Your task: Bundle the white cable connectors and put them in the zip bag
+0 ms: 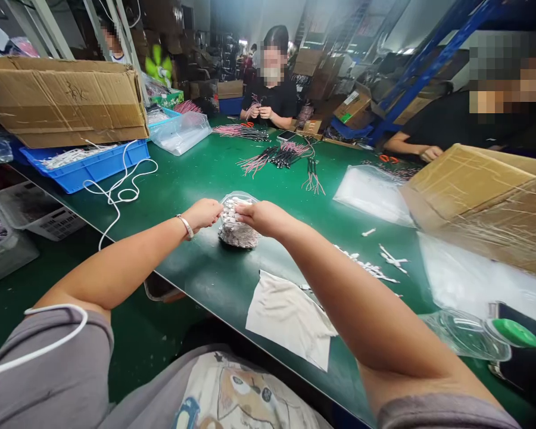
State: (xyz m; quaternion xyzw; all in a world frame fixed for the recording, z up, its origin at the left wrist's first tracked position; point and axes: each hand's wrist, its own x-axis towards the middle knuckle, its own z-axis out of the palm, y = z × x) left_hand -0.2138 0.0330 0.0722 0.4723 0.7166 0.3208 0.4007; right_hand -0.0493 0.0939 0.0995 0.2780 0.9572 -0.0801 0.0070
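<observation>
A clear plastic bag (239, 237) packed with small white parts stands upright on the green table in front of me. At the left side of its mouth, my left hand (204, 214) is closed, the fingertips pinching the bag's edge. My right hand (262, 218) is closed at the opposite side, thumb and fingers together on the bag's edge above the white parts. Its fingertips are partly hidden. Nearer to me lies a white cloth (290, 319). Several loose white parts (368, 265) are scattered beyond my right forearm.
On the left, a cardboard box (67, 101) rests over a blue tray (89, 170), with a white cable (120, 193) trailing across the table (187, 173). Red-and-black wire bundles (281, 154) lie ahead. A bottle (469, 335) and another carton (482, 202) are right. Two co-workers sit around.
</observation>
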